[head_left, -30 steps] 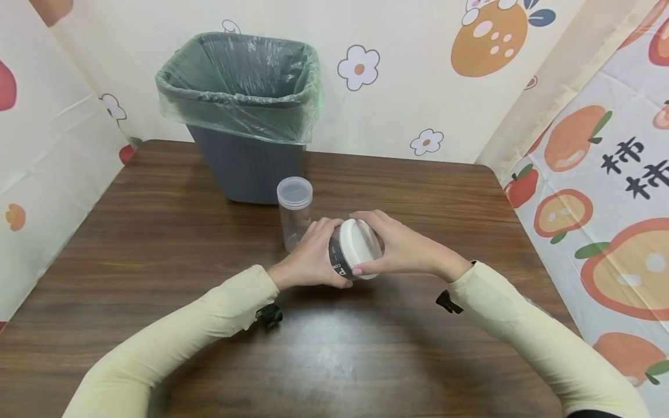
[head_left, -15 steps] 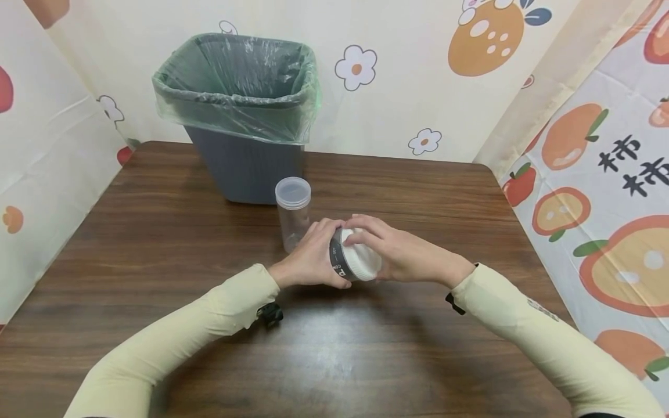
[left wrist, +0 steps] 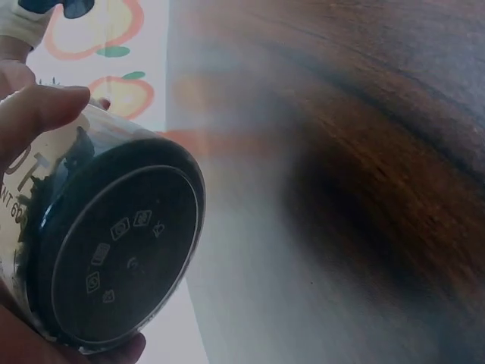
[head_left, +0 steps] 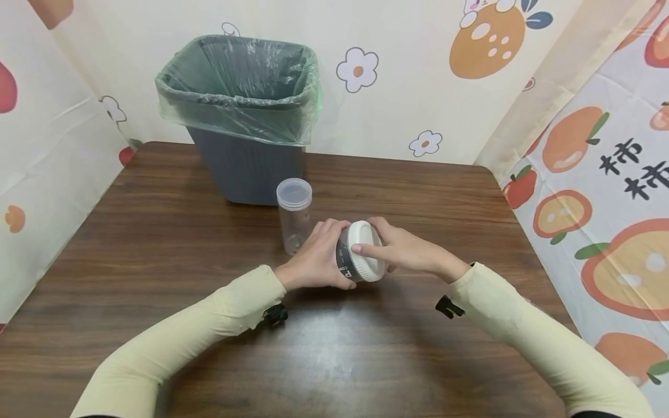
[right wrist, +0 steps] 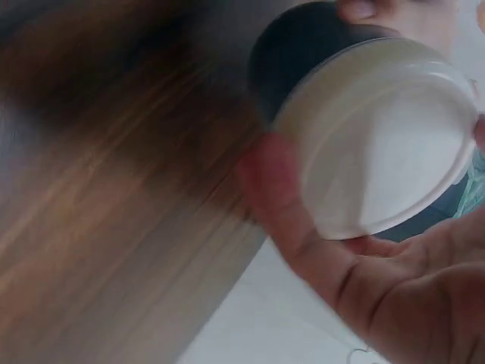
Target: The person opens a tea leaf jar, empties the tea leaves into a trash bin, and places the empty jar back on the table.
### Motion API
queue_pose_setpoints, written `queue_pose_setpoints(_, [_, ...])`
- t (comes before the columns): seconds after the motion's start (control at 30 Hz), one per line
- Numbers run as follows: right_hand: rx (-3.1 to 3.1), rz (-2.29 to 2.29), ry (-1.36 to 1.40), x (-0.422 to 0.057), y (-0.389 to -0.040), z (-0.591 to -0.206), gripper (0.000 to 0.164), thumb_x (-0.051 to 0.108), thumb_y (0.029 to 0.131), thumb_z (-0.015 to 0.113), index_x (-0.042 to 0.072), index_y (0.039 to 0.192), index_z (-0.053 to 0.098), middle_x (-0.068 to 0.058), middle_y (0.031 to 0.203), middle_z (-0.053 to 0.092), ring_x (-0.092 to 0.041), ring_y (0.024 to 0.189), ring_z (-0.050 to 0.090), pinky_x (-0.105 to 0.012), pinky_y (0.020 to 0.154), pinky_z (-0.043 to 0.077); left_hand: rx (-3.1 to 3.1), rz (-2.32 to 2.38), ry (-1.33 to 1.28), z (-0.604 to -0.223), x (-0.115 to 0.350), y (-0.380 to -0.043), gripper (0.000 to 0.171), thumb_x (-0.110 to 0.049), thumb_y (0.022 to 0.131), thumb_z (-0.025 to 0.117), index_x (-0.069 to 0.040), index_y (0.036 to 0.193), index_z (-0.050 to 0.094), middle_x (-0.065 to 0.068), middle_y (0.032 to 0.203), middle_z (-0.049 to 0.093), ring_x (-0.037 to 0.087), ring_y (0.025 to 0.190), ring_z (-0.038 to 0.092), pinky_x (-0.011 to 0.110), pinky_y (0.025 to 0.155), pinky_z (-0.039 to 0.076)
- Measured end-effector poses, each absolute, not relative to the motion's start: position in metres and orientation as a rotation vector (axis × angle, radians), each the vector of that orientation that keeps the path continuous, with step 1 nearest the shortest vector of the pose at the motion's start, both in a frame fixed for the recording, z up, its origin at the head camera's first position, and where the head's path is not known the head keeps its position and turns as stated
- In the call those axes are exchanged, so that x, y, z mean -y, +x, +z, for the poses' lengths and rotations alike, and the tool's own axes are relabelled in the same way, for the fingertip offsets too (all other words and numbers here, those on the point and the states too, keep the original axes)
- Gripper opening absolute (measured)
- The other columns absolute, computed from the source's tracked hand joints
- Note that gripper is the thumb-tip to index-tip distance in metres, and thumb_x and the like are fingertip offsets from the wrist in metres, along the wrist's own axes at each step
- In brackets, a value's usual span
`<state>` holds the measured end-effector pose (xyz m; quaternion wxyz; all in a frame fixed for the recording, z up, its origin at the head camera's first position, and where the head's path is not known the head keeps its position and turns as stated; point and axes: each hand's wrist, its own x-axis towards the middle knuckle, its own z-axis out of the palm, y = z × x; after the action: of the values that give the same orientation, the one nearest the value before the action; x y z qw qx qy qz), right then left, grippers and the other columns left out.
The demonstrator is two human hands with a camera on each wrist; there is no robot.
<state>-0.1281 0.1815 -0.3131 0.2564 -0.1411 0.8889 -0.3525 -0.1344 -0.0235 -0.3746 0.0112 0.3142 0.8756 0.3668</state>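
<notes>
A clear jar (head_left: 342, 255) with a dark printed band and a white ribbed lid (head_left: 364, 237) is tilted between the hands, its lid towards the right. My left hand (head_left: 316, 259) grips the jar around its body. On the lid, my right hand (head_left: 410, 249) has its thumb across the top and its other fingers around the far side. The left wrist view shows the jar's dark round base (left wrist: 125, 250) with small symbols. Fingers (right wrist: 280, 189) curl round the lid's rim in the right wrist view.
A clear cylindrical container (head_left: 294, 223) with a translucent lid stands just behind my left hand. Further back is a dark bin (head_left: 256, 171) lined with a green plastic bag. The brown wooden table (head_left: 334, 354) meets fruit-patterned cloth walls on several sides.
My right hand let its grip shift over the lid, fingers lifting across it, and now holds it again with the thumb on top. The jar and left hand have shifted slightly right.
</notes>
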Motion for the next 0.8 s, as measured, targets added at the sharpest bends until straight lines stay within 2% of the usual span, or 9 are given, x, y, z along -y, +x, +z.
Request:
queue_pose_setpoints(0.1, [-2.528,-0.917,-0.514,-0.181,-0.128,-0.314,0.079,0.052,0.083,0.066,0.011,0.141,0.032,-0.011,0.121,0.052,-0.023,0.101,0.056,-0.04,0.077,0.052,-2.73,1.146,0.999,-0.375,0.024,-0.135,0.107,-0.031,0.045,0.094,-0.001,0.133,0.042,0.009,0.119,0.048,0.024,0.107,0.041,0.035,0.092,0.038])
queue_pose_setpoints(0.27, [-2.59,-0.882,-0.908,-0.185,-0.129,-0.319,0.083,0.035,0.073,0.081,0.011,0.138,0.036,-0.007,0.127,0.043,-0.022,0.106,0.048,-0.036,0.082,0.049,-2.724,1.138,1.034,-0.376,0.026,-0.137,0.109,-0.03,0.044,0.094,0.0,0.133,0.041,0.009,0.119,0.048,0.023,0.108,0.041,0.034,0.093,0.038])
queue_pose_setpoints(0.43, [-2.603,-0.788,-1.285,-0.189,-0.132,-0.328,0.088,0.028,0.064,0.085,0.011,0.135,0.036,-0.005,0.134,0.035,-0.018,0.113,0.046,-0.033,0.088,0.048,-2.723,1.105,1.067,-0.377,0.028,-0.139,0.108,-0.033,0.044,0.093,0.0,0.133,0.041,0.009,0.12,0.048,0.023,0.108,0.041,0.034,0.094,0.037])
queue_pose_setpoints(0.63, [-2.646,-0.54,-1.673,-0.191,-0.133,-0.335,0.087,0.018,0.057,0.086,0.009,0.129,0.039,-0.014,0.14,0.032,-0.028,0.128,0.035,-0.04,0.096,0.043,-2.714,1.093,1.06,-0.377,0.027,-0.139,0.109,-0.033,0.044,0.093,0.002,0.134,0.041,0.011,0.12,0.049,0.024,0.107,0.042,0.034,0.093,0.038])
queue_pose_setpoints(0.73, [-2.629,-0.577,-1.63,-0.192,-0.132,-0.335,0.102,0.026,0.056,0.089,0.007,0.138,0.031,-0.016,0.147,0.024,-0.032,0.136,0.025,-0.044,0.104,0.035,-2.712,1.094,1.039,-0.376,0.026,-0.138,0.11,-0.034,0.045,0.093,0.002,0.134,0.041,0.01,0.119,0.05,0.024,0.106,0.043,0.034,0.093,0.039])
queue_pose_setpoints(0.8, [-2.611,-0.716,-1.416,-0.192,-0.131,-0.333,0.111,0.033,0.062,0.088,0.007,0.146,0.019,-0.015,0.152,0.015,-0.032,0.139,0.02,-0.047,0.107,0.03,-2.714,1.087,1.038,-0.375,0.024,-0.137,0.11,-0.034,0.045,0.093,0.001,0.135,0.041,0.01,0.119,0.05,0.024,0.106,0.043,0.034,0.093,0.039])
